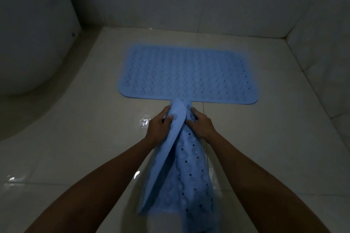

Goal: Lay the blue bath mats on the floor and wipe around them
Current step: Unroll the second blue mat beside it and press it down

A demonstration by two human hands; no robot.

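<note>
One blue bath mat lies flat on the tiled floor near the back wall, its long side running left to right. A second blue bath mat is folded lengthwise and hangs down toward me, its suction cups and dark holes showing. My left hand grips the mat's left fold near its top end, thumb on the smooth side. My right hand grips the right fold beside it. The top end of the held mat overlaps the near edge of the flat mat.
A white toilet stands at the left on a raised curved step. Tiled walls close the back and the right side. The glossy floor shows wet glints left of my hands.
</note>
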